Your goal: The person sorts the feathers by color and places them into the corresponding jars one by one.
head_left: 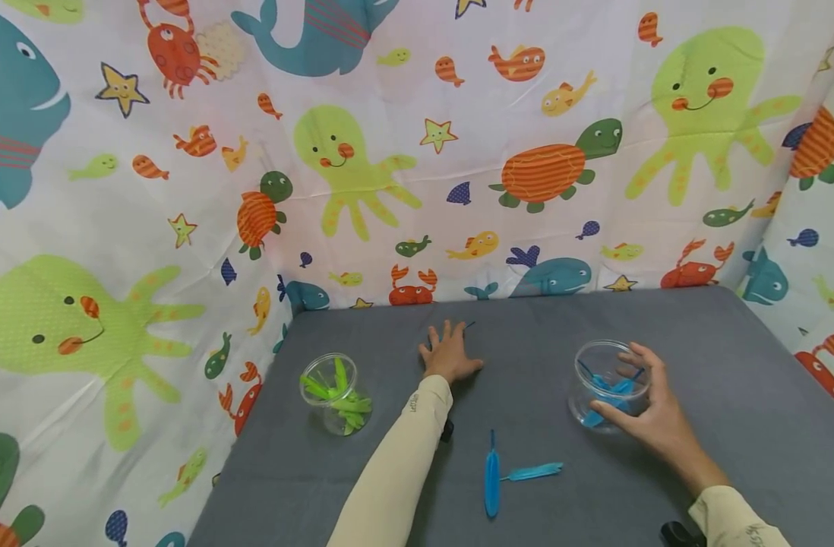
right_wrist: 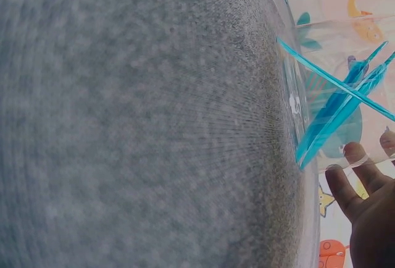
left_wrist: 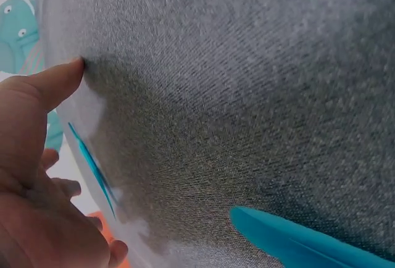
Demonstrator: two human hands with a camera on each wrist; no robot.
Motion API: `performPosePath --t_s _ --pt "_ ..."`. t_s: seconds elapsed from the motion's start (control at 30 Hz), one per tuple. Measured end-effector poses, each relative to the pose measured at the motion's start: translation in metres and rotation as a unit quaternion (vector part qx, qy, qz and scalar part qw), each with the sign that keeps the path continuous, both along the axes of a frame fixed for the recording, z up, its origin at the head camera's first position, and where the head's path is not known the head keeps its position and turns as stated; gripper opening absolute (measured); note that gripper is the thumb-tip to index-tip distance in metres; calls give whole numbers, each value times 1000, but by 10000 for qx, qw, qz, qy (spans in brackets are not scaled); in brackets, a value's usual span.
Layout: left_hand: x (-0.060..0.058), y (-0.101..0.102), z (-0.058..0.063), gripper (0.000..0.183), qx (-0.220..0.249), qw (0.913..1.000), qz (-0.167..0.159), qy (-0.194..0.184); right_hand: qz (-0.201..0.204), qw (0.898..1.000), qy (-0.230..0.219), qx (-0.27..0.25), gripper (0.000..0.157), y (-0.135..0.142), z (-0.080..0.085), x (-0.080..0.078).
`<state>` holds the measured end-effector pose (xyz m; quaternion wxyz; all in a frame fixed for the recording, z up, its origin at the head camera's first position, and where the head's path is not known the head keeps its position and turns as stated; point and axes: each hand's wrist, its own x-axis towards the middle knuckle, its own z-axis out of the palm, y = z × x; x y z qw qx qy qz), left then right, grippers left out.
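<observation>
My left hand reaches to the far middle of the table, fingers spread, low over a blue feather that is mostly hidden under it in the head view. Nothing is held in that hand. To the right, my right hand holds a clear round jar by its side, thumb in front and fingers round the far side. Several blue feathers lean crosswise inside this jar. Nearer on the table lie two more blue feathers, one lengthwise and one crosswise, close to each other.
At the left stands a second clear jar with several green feathers in it. A grey cloth covers the table. Behind and at the sides hangs a white curtain printed with sea animals.
</observation>
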<state>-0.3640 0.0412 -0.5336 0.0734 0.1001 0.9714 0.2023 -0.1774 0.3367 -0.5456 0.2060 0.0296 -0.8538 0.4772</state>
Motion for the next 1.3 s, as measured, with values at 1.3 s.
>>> performPosePath --t_s 1.3 --pt "7 -7 -4 43 225 9918 -464 1172 -9 10000 12 56 119 1 -1 -1"
